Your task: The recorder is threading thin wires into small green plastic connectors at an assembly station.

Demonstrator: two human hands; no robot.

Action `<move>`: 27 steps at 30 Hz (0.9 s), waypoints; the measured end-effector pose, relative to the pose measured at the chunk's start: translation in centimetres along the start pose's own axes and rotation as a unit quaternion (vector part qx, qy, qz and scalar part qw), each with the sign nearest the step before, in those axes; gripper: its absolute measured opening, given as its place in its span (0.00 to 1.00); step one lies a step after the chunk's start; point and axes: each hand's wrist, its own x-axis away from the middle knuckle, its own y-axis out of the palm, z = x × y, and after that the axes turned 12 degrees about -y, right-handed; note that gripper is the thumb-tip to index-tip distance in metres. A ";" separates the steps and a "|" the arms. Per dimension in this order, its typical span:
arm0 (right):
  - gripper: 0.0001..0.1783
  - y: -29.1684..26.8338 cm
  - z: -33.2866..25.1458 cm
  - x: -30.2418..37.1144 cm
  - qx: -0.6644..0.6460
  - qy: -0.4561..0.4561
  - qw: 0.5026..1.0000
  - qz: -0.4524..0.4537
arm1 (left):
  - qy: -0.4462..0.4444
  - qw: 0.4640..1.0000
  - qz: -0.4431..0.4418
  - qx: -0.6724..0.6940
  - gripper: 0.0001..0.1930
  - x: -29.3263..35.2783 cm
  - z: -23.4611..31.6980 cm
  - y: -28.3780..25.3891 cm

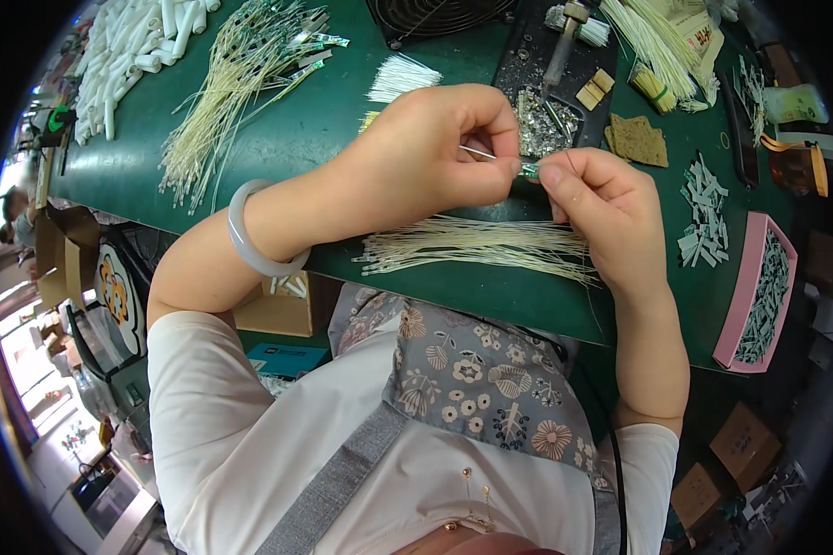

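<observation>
Above the table's front part, my left hand (449, 148) and my right hand (606, 194) meet fingertip to fingertip. Between them a small green circuit board (529, 170) shows, mostly covered by the fingers. The left hand is closed in a pinch on its left end, and a thin white wire (476, 152) runs out past these fingers. My right thumb and forefinger are pressed together at the other end; whether they also hold a wire is hidden. Just below the hands lies a bundle of pale wires (472, 242).
Behind the hands stand a soldering iron (565, 46) and a tray of solder scraps (548, 125). A brown sponge (637, 141) and loose grey-green strips (703, 213) lie rightward, near a pink box (742, 287). Wired boards (241, 83) and white tubes (139, 55) are at far left.
</observation>
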 end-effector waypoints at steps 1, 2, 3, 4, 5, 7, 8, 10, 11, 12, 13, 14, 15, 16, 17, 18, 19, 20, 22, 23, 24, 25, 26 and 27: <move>0.10 -0.1 0.0 0.0 0.002 0.009 1.000 0.001 | 0.000 1.000 0.000 0.000 0.03 0.0 0.1 0.0; 0.10 -0.1 0.0 0.0 0.003 0.009 1.000 0.001 | -0.014 1.000 -0.007 0.016 0.04 0.0 0.1 0.0; 0.10 -0.1 0.0 0.0 -0.007 0.015 1.000 0.001 | -0.027 0.999 -0.013 0.032 0.04 0.0 0.2 0.0; 0.10 -0.1 0.0 0.0 -0.017 0.021 1.000 0.001 | -0.027 0.999 -0.014 0.032 0.04 0.0 0.2 0.1; 0.10 -0.1 0.1 -0.1 -0.017 0.021 1.000 0.001 | -0.030 0.999 -0.009 0.030 0.04 0.0 0.2 0.2; 0.10 -0.1 0.1 -0.1 -0.050 0.026 0.998 0.009 | -0.031 0.999 -0.005 0.027 0.04 -0.1 0.3 0.3; 0.10 -0.1 0.1 -0.1 -0.050 0.025 0.998 0.008 | -0.024 0.999 -0.002 0.022 0.04 -0.1 0.3 0.3; 0.10 -0.1 0.1 -0.1 -0.049 0.025 0.998 0.011 | -0.016 1.000 0.002 0.017 0.04 -0.2 0.3 0.3; 0.10 -0.1 0.1 -0.1 -0.049 0.024 0.998 0.011 | -0.017 1.000 0.003 0.018 0.04 -0.2 0.3 0.3; 0.11 -0.1 0.2 -0.2 -0.050 0.022 0.998 0.008 | -0.018 1.000 0.004 0.020 0.04 -0.2 0.3 0.3; 0.11 -0.1 0.2 -0.2 -0.050 0.021 0.999 0.004 | -0.016 1.000 0.004 0.020 0.04 -0.2 0.2 0.3; 0.11 0.1 0.1 -0.2 -0.047 0.020 0.999 0.005 | -0.016 1.000 0.012 0.018 0.04 -0.2 0.1 0.3; 0.10 0.5 0.1 -0.1 -0.057 0.014 0.998 0.009 | -0.015 1.000 0.019 0.016 0.04 -0.1 0.0 0.3; 0.09 0.8 0.0 -0.1 -0.065 0.009 0.998 0.014 | -0.011 1.000 0.019 0.018 0.04 0.0 -0.1 0.2; 0.09 0.5 0.2 0.0 -0.064 0.008 0.998 0.020 | -0.003 1.000 0.025 0.004 0.05 -0.4 0.1 0.5; 0.08 0.2 0.4 0.1 -0.098 -0.018 0.994 0.040 | 0.007 0.999 0.031 -0.011 0.05 -0.7 0.2 0.7; 0.06 -0.2 0.6 0.2 -0.131 -0.045 0.988 0.061 | 0.023 0.998 0.050 -0.005 0.05 -1.3 0.1 1.0; 0.04 -0.3 0.7 0.3 -0.135 -0.049 0.987 0.076 | 0.041 0.997 0.071 0.005 0.06 -1.5 -0.2 0.9; 0.04 -0.5 1.0 0.3 -0.075 -0.094 0.991 0.066 | 0.064 0.994 0.084 0.005 0.06 -2.0 -0.6 0.6; 0.04 -0.5 1.1 0.4 -0.021 -0.136 0.989 0.050 | 0.071 0.994 0.084 -0.004 0.07 -2.1 -0.8 0.3; 0.04 -0.3 0.7 0.1 0.003 -0.147 0.988 0.045 | 0.068 0.993 0.095 -0.007 0.07 -2.0 -0.8 0.0; 0.04 -0.4 0.3 0.3 0.008 -0.146 0.988 0.053 | 0.072 0.994 0.087 -0.004 0.07 -2.0 -0.9 0.0; 0.04 -0.5 0.0 0.2 0.016 -0.165 0.985 0.046 | 0.069 0.993 0.091 0.010 0.07 -2.0 -1.0 0.0; 0.04 -0.5 -0.2 0.1 0.023 -0.184 0.982 0.038 | 0.065 0.993 0.095 0.024 0.07 -2.0 -1.2 -0.1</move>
